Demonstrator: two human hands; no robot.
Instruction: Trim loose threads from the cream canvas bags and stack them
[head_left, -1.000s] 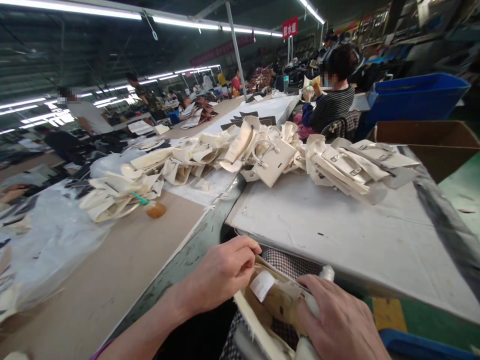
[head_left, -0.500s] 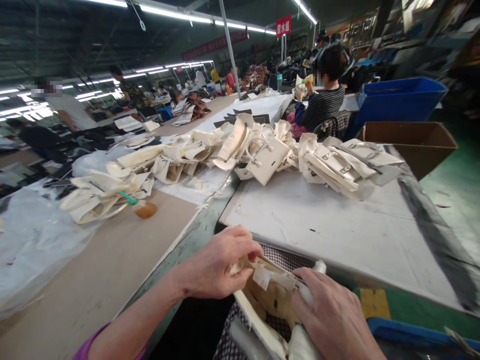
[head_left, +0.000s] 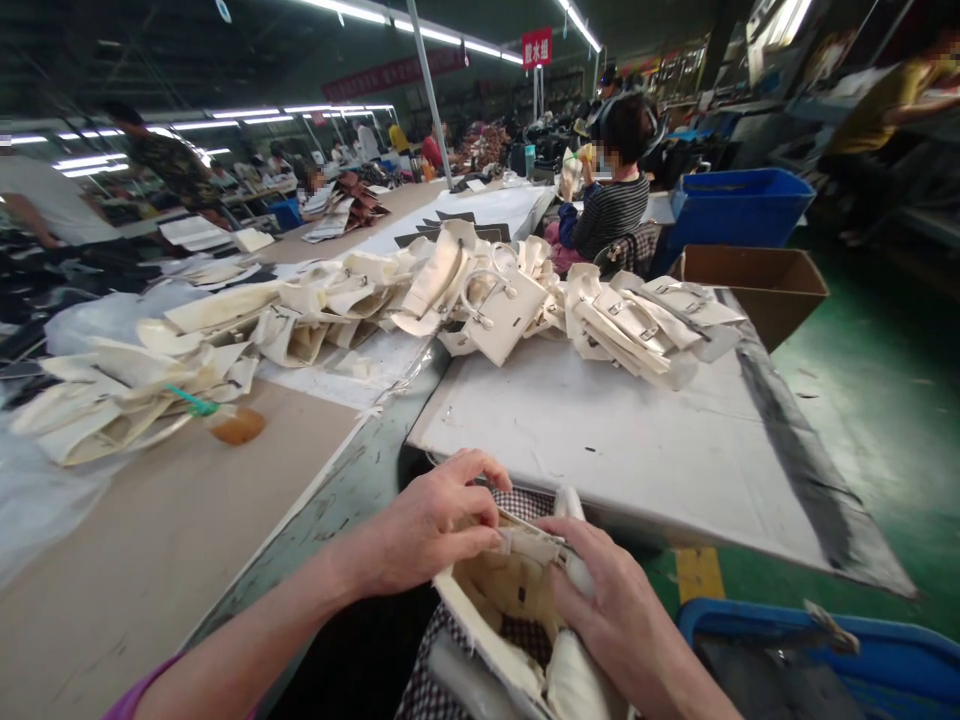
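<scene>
A cream handbag body point(head_left: 480, 625), its mouth facing up, lies in my lap on a checked cloth point(head_left: 420, 665). My left hand point(head_left: 446, 515) is at the far left of its rim, thumb and a curled finger closed at the edge while the index finger arches above. Beside the thumb, a whitish translucent tab point(head_left: 517, 542) lies inside the rim. My right hand point(head_left: 611, 605) grips the bag's right side, thumb inside and fingers over the outside. Pale padded rolls, perhaps wrapped handles, show near the right hand. The bag's underside is hidden.
Cream handbags point(head_left: 510, 310) are heaped across the white-covered table point(head_left: 570, 430). An orange-brown glue bottle point(head_left: 236, 425) with a green nozzle lies on the left table. A blue bin point(head_left: 825, 620) stands low right; a cardboard box point(head_left: 757, 280) and a seated co-worker point(head_left: 615, 200) are beyond.
The view has turned right, bringing more of the low blue bin into sight. My left index finger has lifted from the rim; my right hand keeps its grip on the handbag.
</scene>
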